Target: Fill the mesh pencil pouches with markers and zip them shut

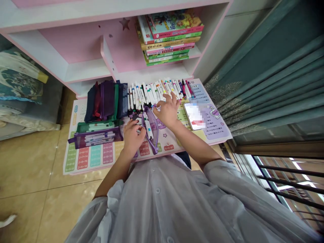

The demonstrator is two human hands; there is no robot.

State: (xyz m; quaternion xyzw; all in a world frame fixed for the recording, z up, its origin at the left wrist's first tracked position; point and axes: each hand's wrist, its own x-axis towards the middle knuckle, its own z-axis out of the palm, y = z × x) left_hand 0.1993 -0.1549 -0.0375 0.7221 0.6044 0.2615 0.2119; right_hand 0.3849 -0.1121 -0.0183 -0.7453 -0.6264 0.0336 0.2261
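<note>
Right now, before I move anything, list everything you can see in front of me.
markers: many, mixed colours with mostly white barrels, in a row along the back of the mat
open zip pouch: one, purple, on the mat between the hands, markers inside
mesh pouches: two, purple and green, on the mat's left
upright pouches: several, navy, red, purple, green, behind them
times-table mat: one, pastel, under all these
phone: one, white, screen blurred, on the mat's right
books: several, multicoloured, stacked on the shelf
shelf: one, pink and white, above the mat
curtain: one, teal, right
tiled floor: beige, below left
left hand: one, against the pouch
right hand: one, at the markers' front edge
</note>
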